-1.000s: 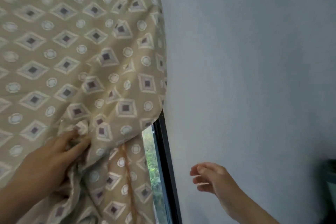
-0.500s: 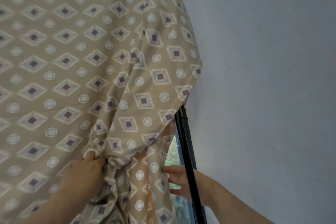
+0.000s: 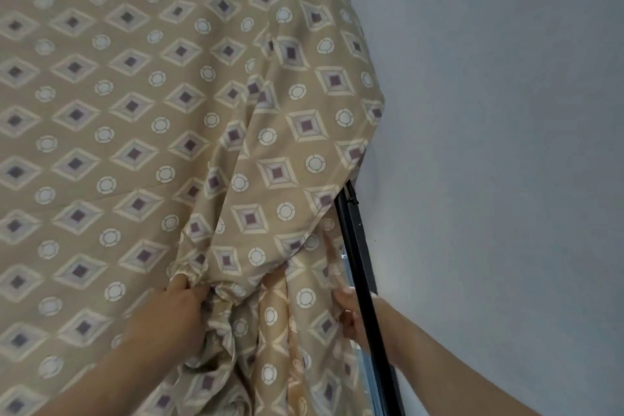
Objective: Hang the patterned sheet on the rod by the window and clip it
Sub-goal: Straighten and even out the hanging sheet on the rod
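Patterned sheet [image 3: 135,111] fills pretty much the whole left and middle of the frame. It's tan with diamonds and little circles, and it drapes down from somewhere above the top edge, so I can't see the rod it's meant to hang on, or any clip. Its right edge bulges out against the grey wall [image 3: 506,111] on the right side. Lower down it bunches into loose folds that run off the bottom. Between sheet and wall, a black window frame [image 3: 354,240] slants down toward the bottom edge.

Left hand [image 3: 179,311] comes up from the lower left with its grip clamped on the ruffled hem [image 3: 202,275] of the sheet, fingers buried in the gather. Right hand [image 3: 349,314] comes up from the lower right, and the black frame cuts right across it. Its fingertips are at the sheet's trailing edge, but I can't tell whether that grip is closed on the cloth or just touching it.

What worries me is that nothing visible pins the cloth up top. If both hands tug down to straighten it, my guess is the whole thing could slide off whatever it's draped over. The right wrist also sits behind that frame, so the cloth could snag on the small nub [image 3: 352,201] just under the bulge. And with all that slack bunched low, clipping now would likely leave it hanging lopsided.
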The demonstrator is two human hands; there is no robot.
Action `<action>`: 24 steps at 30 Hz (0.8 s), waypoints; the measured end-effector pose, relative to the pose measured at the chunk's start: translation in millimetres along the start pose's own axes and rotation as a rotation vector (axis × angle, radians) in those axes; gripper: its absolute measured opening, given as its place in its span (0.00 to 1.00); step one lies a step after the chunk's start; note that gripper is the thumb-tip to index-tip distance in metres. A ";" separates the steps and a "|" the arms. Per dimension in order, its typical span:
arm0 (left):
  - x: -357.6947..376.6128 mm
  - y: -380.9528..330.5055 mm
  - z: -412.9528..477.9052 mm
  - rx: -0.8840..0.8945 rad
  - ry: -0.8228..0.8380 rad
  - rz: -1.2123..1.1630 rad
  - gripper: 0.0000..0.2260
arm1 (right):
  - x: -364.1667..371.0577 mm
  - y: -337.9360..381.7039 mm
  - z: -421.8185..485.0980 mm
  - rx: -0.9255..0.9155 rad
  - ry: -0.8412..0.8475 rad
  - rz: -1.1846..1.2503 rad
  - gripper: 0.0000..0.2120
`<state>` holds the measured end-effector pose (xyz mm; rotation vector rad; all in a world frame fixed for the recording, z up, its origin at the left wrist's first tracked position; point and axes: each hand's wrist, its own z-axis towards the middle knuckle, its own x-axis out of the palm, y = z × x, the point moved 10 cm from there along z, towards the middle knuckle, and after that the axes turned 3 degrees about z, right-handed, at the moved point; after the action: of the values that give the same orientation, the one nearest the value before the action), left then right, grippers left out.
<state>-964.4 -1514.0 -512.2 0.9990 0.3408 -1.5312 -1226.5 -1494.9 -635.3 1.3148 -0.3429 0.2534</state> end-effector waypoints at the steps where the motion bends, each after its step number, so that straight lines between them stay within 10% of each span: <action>1: 0.7 -1.9 -0.3 0.000 -0.004 0.018 0.23 | -19.1 11.1 -10.9 -0.032 -0.057 0.014 0.09; 11: 85.5 -6.8 25.1 0.095 -0.115 -0.378 0.31 | -284.6 118.6 -167.8 -0.272 -1.022 -0.502 0.18; 19: -25.7 -196.5 -50.3 0.331 -0.100 -1.107 0.27 | -213.8 117.3 -201.7 -0.287 -0.636 -0.353 0.11; 24: -104.5 -301.7 -103.8 0.517 -0.139 -1.059 0.22 | -183.5 111.6 -229.6 -0.294 -0.419 -0.181 0.14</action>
<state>-1208.9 -1298.2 -592.1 1.1613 0.4112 -2.7340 -1414.0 -1243.3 -655.1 1.0922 -0.5867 -0.2238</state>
